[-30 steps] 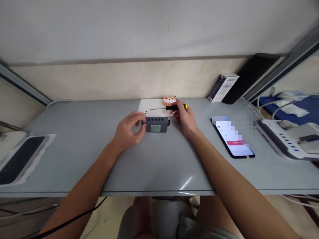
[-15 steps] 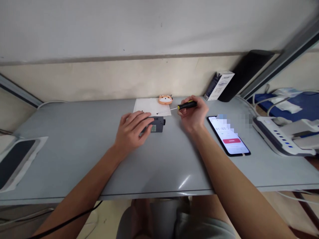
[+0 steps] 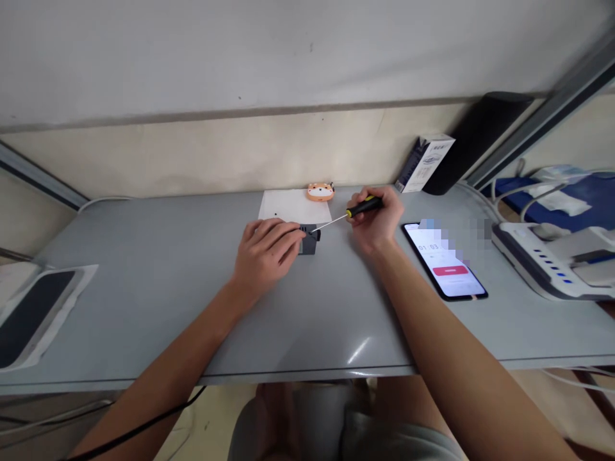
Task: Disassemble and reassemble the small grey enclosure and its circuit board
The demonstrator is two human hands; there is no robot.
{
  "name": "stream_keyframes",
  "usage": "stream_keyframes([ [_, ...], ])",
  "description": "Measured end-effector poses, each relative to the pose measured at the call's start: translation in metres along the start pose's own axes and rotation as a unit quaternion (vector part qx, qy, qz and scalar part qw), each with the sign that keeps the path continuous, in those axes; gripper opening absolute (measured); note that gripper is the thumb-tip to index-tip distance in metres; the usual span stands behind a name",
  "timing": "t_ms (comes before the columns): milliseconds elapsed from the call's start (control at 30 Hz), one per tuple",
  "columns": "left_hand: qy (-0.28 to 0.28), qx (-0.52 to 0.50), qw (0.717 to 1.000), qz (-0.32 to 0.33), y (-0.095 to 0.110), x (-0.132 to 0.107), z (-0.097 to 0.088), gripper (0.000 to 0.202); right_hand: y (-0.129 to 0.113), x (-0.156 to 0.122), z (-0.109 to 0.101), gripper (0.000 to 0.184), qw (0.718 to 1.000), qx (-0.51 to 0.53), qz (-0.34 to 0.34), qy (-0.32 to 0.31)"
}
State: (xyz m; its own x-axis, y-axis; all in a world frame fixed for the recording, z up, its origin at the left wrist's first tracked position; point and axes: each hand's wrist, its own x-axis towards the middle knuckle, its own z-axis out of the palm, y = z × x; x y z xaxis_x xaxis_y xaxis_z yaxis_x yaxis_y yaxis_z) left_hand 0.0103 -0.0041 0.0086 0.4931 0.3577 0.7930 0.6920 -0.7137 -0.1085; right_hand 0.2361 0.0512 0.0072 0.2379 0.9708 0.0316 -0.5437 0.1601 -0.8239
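My right hand [image 3: 379, 224] is closed round the black and yellow handle of a screwdriver [image 3: 365, 205]. Its thin shaft slants down to the left, and the tip meets the right part of a small dark grey box-shaped device [image 3: 309, 246]. The device lies on the desk with slots in its far edge and a dark knob-like part at its right end. My left hand [image 3: 266, 256] grips it from the left, covering most of it and its greenish label. Behind it is a white sheet of paper [image 3: 292, 205] with a tiny dark piece on it.
An orange animal-faced case [image 3: 320, 191] sits at the paper's far edge. A lit phone [image 3: 446, 262] lies right of my right forearm, near a power strip [image 3: 533, 259]. A carton [image 3: 425, 164] and black cylinder [image 3: 475, 144] lean at the back right. A dark pad [image 3: 36, 314] lies far left.
The screwdriver tip has come down and right from the device's far edge onto its right part. My left hand has slid right along the device, covering more of it and the label.
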Motion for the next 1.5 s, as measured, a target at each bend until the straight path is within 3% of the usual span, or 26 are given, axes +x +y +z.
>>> stream_keyframes([
  [233,0.013,0.0,1.0,0.005,0.001,0.001,0.002,0.026,-0.001,0.001,0.001,0.031,1.0,-0.005,-0.008,0.008],
  [400,-0.021,-0.002,1.0,0.005,0.0,-0.001,0.002,0.028,-0.001,0.002,0.0,0.034,1.0,-0.016,-0.009,0.005],
  [633,-0.059,0.012,0.998,0.013,0.001,-0.003,-0.002,0.028,0.006,0.0,0.006,0.031,0.997,0.004,0.011,0.078],
  [767,-0.102,-0.014,0.995,0.002,-0.002,-0.004,-0.004,0.036,0.018,-0.009,0.015,0.048,0.991,-0.134,0.005,0.013],
  [933,-0.111,-0.024,0.994,0.008,-0.003,-0.004,-0.005,0.037,0.03,-0.02,0.02,0.06,0.961,-0.258,-0.036,-0.094],
  [1233,-0.101,0.054,0.992,0.05,0.002,-0.008,0.002,0.035,0.031,-0.025,0.021,0.06,0.946,-0.3,-0.054,-0.113],
  [1500,-0.064,0.032,0.996,0.048,0.0,-0.009,0.001,0.033,0.031,-0.028,0.025,0.067,0.94,-0.323,-0.038,-0.107],
])
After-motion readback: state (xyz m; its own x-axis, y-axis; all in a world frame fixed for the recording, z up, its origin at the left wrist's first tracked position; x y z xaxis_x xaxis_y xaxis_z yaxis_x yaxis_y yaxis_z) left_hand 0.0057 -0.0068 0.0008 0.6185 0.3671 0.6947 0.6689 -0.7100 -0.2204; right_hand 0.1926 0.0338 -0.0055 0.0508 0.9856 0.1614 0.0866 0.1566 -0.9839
